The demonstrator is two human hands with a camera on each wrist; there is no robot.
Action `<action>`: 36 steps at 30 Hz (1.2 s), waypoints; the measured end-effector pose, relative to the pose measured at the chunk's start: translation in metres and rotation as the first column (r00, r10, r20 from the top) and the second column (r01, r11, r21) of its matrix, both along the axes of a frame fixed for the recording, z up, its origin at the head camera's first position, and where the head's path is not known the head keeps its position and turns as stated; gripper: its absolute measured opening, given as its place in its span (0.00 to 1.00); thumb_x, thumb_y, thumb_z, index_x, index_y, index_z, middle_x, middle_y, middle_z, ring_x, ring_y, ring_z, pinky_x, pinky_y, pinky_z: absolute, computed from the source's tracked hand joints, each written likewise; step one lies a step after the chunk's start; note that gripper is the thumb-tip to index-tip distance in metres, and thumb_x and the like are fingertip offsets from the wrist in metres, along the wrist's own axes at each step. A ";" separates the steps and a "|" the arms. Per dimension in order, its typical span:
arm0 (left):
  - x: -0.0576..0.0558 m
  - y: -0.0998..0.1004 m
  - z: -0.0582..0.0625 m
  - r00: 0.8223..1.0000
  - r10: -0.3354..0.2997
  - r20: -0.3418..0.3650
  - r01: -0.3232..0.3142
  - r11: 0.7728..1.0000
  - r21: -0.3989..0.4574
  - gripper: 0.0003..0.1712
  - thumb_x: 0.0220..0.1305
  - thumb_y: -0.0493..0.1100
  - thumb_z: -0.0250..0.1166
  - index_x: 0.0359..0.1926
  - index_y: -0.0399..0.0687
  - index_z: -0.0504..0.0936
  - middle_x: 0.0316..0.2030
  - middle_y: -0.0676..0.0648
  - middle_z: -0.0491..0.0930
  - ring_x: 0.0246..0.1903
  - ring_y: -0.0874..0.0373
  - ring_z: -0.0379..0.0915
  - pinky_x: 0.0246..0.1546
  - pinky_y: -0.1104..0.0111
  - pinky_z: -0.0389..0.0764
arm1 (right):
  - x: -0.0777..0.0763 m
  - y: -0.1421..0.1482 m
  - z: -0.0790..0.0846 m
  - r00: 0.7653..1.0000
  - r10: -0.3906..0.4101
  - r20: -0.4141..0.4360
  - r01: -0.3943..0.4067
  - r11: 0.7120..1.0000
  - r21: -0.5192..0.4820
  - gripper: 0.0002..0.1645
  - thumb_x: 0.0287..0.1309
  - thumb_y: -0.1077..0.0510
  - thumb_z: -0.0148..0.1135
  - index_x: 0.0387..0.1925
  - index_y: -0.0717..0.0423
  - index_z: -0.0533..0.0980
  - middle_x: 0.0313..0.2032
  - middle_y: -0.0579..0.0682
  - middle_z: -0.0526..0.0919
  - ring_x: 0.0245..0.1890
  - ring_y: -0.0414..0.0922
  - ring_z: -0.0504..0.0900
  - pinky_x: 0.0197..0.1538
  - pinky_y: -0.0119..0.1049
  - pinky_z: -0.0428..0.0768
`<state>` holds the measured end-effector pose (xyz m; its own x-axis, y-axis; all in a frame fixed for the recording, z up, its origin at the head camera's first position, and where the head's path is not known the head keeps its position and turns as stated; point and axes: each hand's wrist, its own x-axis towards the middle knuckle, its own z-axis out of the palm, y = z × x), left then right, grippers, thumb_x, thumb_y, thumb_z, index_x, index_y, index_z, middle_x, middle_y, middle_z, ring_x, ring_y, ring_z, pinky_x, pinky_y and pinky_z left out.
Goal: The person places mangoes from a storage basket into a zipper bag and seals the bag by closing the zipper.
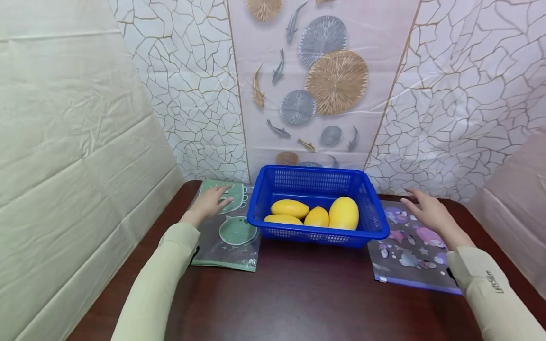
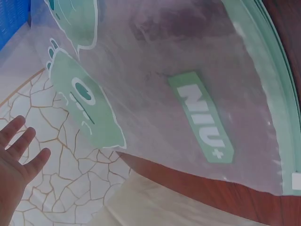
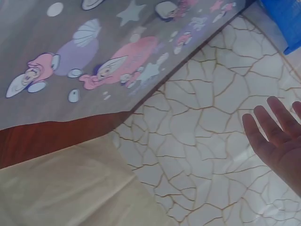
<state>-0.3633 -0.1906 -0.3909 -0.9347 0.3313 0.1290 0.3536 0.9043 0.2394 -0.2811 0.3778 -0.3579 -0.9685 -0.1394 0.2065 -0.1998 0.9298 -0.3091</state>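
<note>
My left hand (image 1: pixel 207 202) hovers over a clear zip bag with green cartoon prints (image 1: pixel 226 244), left of a blue plastic basket (image 1: pixel 315 234). Its fingers are spread and hold nothing. On the other side, my right hand (image 1: pixel 431 215) is above a zip bag with purple and pink cartoon prints (image 1: pixel 411 251), fingers extended and holding nothing. Inside the basket lie several yellow mangoes (image 1: pixel 343 214), one larger than the others. The left wrist view shows the green bag's zip edge (image 2: pixel 270 94) and a NIU+ label. In the right wrist view the purple-pink bag (image 3: pixel 108 110) lies flat.
The dark brown table (image 1: pixel 298 293) carries the basket and both bags. A patterned wall covering (image 1: pixel 204 94) hangs right behind it. Cream cloth (image 1: pixel 85 166) rises along the left side, and pale cloth (image 1: pixel 512 208) along the right.
</note>
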 end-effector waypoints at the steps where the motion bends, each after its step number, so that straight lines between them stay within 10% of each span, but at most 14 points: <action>1: 0.001 -0.002 0.000 1.000 -0.004 -0.001 0.004 1.000 0.000 0.33 0.70 0.56 0.48 0.70 0.47 0.59 0.66 0.33 0.63 0.65 0.35 0.58 0.63 0.45 0.60 | 0.000 -0.002 0.001 1.000 0.001 -0.009 -0.001 1.000 0.001 0.38 0.70 0.43 0.41 0.62 0.75 0.58 0.52 0.79 0.69 0.49 0.72 0.71 0.48 0.66 0.68; 15: 0.013 -0.017 0.007 0.992 -0.100 -0.079 0.092 0.991 -0.100 0.24 0.67 0.51 0.54 0.59 0.44 0.74 0.54 0.39 0.78 0.54 0.43 0.74 0.54 0.50 0.72 | 0.013 -0.047 0.019 0.990 0.035 -0.137 -0.046 0.996 -0.080 0.27 0.70 0.51 0.45 0.59 0.70 0.66 0.47 0.75 0.76 0.44 0.68 0.78 0.44 0.62 0.74; 36: 0.054 -0.028 -0.007 0.934 -0.331 -0.133 0.306 0.935 -0.181 0.02 0.56 0.36 0.64 0.30 0.45 0.82 0.25 0.51 0.82 0.25 0.60 0.77 0.28 0.66 0.77 | 0.035 -0.145 0.022 0.897 0.257 -0.361 -0.270 0.963 0.014 0.14 0.61 0.61 0.58 0.47 0.65 0.77 0.44 0.62 0.82 0.49 0.59 0.78 0.50 0.55 0.76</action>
<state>-0.3094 -0.2184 -0.3980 -0.7481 0.6359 0.1898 0.6509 0.7589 0.0227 -0.2457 0.2328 -0.3358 -0.7581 -0.3653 0.5402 -0.5385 0.8179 -0.2026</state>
